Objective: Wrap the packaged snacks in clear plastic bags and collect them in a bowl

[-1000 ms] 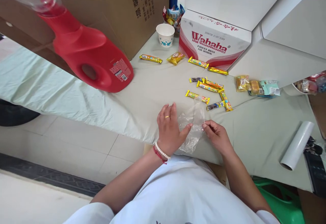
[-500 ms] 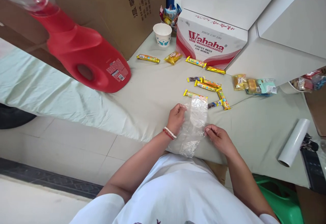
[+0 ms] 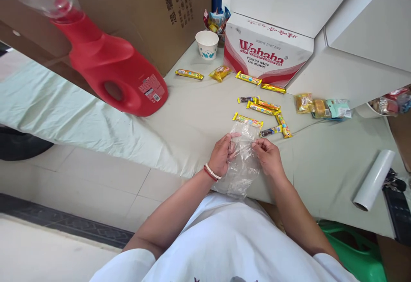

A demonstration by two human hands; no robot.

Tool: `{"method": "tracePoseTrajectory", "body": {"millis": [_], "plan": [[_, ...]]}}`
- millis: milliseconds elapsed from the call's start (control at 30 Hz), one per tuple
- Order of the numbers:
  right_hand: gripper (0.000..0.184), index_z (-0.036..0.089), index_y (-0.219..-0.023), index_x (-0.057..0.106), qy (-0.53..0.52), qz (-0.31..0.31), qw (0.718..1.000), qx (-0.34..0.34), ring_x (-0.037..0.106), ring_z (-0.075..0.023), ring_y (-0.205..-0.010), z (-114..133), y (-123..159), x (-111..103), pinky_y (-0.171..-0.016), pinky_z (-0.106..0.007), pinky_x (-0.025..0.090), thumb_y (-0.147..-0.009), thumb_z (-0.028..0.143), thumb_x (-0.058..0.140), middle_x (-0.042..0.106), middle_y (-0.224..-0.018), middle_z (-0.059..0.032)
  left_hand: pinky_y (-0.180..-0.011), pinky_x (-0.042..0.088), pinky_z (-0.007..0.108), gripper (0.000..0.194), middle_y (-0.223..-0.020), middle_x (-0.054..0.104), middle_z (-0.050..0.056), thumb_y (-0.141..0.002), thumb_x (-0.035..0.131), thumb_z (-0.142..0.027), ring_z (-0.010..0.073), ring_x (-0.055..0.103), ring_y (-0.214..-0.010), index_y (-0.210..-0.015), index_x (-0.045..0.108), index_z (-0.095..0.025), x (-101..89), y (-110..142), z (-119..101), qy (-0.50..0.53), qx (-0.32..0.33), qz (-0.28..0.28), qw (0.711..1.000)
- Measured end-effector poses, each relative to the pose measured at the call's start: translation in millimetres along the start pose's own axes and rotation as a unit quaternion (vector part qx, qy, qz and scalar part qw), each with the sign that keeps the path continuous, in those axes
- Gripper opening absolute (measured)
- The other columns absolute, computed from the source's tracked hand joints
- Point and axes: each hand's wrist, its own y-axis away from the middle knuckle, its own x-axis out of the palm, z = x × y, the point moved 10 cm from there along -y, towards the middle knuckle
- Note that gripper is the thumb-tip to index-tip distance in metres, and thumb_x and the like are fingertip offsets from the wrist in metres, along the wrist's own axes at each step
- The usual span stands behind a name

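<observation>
A clear plastic bag [image 3: 241, 171] hangs between my hands at the table's near edge. My left hand [image 3: 222, 152] pinches its upper left side, some fingers showing through the film. On the upper right side, my right hand [image 3: 268, 155] grips the bag between thumb and fingertips. Just beyond the bag lies a yellow-wrapped snack bar [image 3: 248, 120], close to its top edge. A dark snack bar with yellow ends [image 3: 270, 132] rests past my right hand, touching an upright-lying yellow bar [image 3: 284, 124]. Several more wrapped bars [image 3: 260, 108] lie in a loose group behind.
A red detergent bottle [image 3: 118, 72] stands at left. Behind are a paper cup [image 3: 207, 46], a Wahaha carton [image 3: 266, 55] and a yellow snack packet [image 3: 220, 73]. Rightward lie wrapped cakes [image 3: 304, 103] and a white roll [image 3: 374, 180]. A green stool [image 3: 356, 252] sits below the table's right side.
My right hand has moved up along the bag to its upper right side. The bag's top part has shifted and crumpled. My left hand keeps its hold. The view has shifted slightly.
</observation>
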Motion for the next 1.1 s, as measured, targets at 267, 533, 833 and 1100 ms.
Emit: {"method": "tracePoseTrajectory", "body": {"millis": [267, 533, 833, 1100], "plan": [[0.04, 0.02, -0.083, 0.07, -0.051, 0.068, 0.996, 0.04, 0.03, -0.0061, -0.047, -2.4, 4.7, -0.9, -0.042, -0.022, 0.022, -0.067, 0.053, 0.086, 0.058, -0.064, 0.0035, -0.04, 0.015, 0.018, 0.054, -0.053, 0.025, -0.012, -0.084, 0.07, -0.065, 0.0042, 0.018, -0.04, -0.113, 0.066, -0.019, -21.7, -3.8, -8.6, 0.045, -0.02, -0.012, 0.999], [0.037, 0.019, -0.079, 0.071, -0.002, 0.066, 0.998, 0.004, 0.034, -0.0077, -0.05, 8.9, 0.7, -11.8, -0.045, -0.024, 0.025, -0.069, 0.051, 0.086, 0.058, -0.062, 0.0032, -0.041, 0.016, 0.017, 0.055, -0.057, 0.027, -0.012, -0.085, 0.068, -0.067, 0.0042, 0.018, -0.042, -0.112, 0.064, -0.02, -33.4, -6.1, -14.3, 0.012, -0.005, -0.042, 0.999], [0.038, 0.025, -0.083, 0.061, -0.118, -0.01, 0.992, -0.036, 0.063, -0.0153, -0.083, 16.0, -14.2, -55.5, -0.074, -0.031, 0.057, -0.072, 0.05, 0.087, 0.067, -0.093, -0.0006, -0.043, 0.02, 0.019, 0.049, -0.062, 0.032, -0.007, -0.089, 0.063, -0.065, 0.0075, 0.027, -0.05, -0.106, 0.068, -0.02, -59.0, -2.2, -52.6, -0.069, 0.099, -0.121, 0.985], [0.045, 0.023, -0.083, 0.056, -0.12, -0.072, 0.989, 0.043, 0.035, -0.0041, -0.041, -4.8, -25.9, -70.4, -0.034, -0.017, 0.024, -0.063, 0.045, 0.089, 0.056, -0.061, 0.0069, -0.044, 0.026, 0.022, 0.048, -0.062, 0.044, -0.004, -0.094, 0.053, -0.064, 0.0094, 0.032, -0.046, -0.109, 0.066, -0.021, -93.3, -13.5, -56.9, -0.199, 0.038, -0.155, 0.967]]}}
